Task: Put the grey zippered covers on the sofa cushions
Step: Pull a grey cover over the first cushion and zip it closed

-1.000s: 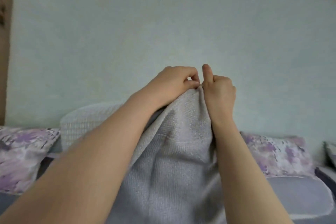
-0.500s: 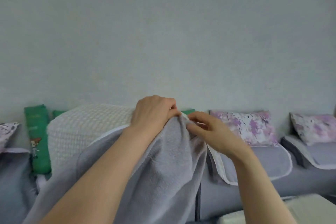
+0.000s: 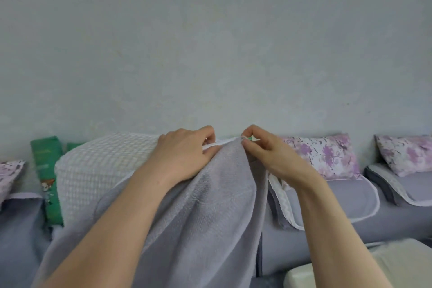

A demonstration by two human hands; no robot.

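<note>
Against the pale plaster wall point(image 3: 210, 42), your left hand point(image 3: 187, 155) and right hand point(image 3: 271, 159) have drawn apart, fingers point(image 3: 253, 148) clamped on the top hem of the grey knitted zippered cover point(image 3: 210, 217) between them, likely opening its mouth.

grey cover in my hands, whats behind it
Behind the grey cover a white checked cushion sticks out to the left, with a green pack beyond it, and a floral pillow to the right. How far the cushion runs behind the cover is hidden.
</note>
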